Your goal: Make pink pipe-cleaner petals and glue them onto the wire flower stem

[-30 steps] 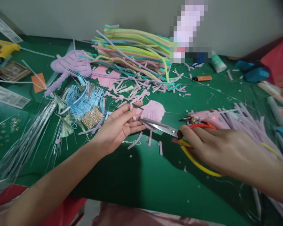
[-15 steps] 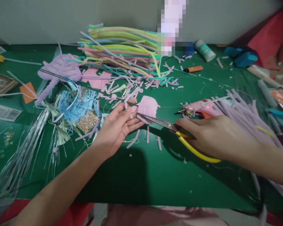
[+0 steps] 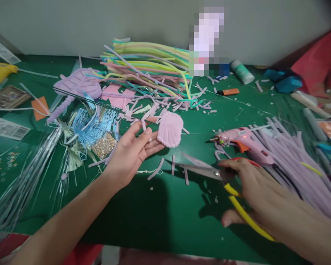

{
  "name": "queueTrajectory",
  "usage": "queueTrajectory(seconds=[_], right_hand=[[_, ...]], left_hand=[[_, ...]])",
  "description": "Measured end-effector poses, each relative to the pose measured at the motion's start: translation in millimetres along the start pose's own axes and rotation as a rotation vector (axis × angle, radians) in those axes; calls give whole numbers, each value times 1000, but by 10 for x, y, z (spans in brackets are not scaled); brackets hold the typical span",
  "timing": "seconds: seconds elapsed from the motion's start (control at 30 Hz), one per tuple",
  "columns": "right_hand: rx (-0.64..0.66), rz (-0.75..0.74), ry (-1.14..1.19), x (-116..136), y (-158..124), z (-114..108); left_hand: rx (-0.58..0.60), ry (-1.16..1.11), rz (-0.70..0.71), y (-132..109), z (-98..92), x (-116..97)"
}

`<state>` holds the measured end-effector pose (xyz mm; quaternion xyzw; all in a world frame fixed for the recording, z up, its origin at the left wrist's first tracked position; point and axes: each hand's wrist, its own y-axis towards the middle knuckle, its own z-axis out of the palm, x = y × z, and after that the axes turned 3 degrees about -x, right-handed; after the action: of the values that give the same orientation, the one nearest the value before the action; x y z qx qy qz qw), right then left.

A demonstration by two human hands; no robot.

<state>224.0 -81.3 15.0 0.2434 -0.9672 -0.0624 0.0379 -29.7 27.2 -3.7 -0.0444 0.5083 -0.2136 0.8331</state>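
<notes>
My left hand [image 3: 134, 151] holds a small pink ribbed pad [image 3: 170, 129] with a scalloped edge, apparently made of fuzzy stems, by its left side. A short lilac stem piece [image 3: 143, 125] sticks up between the thumb and fingers. My right hand [image 3: 257, 187] grips a pair of scissors [image 3: 209, 171] with yellow and red handles, their blades parted and pointing left, apart from the pad. Several short lilac stem cuttings [image 3: 173, 165] lie on the table below the blades.
Behind the hands lies a bundle of coloured fuzzy stems [image 3: 151, 55]. A pink glue gun [image 3: 237, 138] and many lilac stems [image 3: 287, 158] lie right. Blue tassels [image 3: 86, 123], a lilac fan-shaped piece [image 3: 78, 86], wires [image 3: 30, 176] and a yellow glue gun [image 3: 1, 70] lie left.
The scissors have pulled away from the pad, down and to the right, and their blades have parted. The pad stays in my left hand, its ribbed face now in fuller view.
</notes>
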Motion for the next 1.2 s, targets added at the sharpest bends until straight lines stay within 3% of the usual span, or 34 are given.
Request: queueTrajectory(seconds=[0.17,0.3,0.47,0.53,0.63,0.73,0.93,1.2], right_hand=[[71,49,-16,25,-110,144],[142,82,76,8,-56,54],[-9,378,530,53,231,-147],[-95,556,872,96,373,-166],[-44,741,1270,156,524,-110],[-5,831,1467,192,570,-7],[-222,879,1425,225,533,99],[-223,830,1367,324,578,38]], left_hand=[[53,14,43,-17,-22,-19],[82,43,32,-37,-33,-39],[202,73,-25,-85,-36,-80],[301,90,-65,-104,-34,-92],[386,159,-135,-118,-27,-97],[342,234,-143,-115,-16,-94],[254,378,-126,-91,21,-61],[182,483,13,-96,86,-46]])
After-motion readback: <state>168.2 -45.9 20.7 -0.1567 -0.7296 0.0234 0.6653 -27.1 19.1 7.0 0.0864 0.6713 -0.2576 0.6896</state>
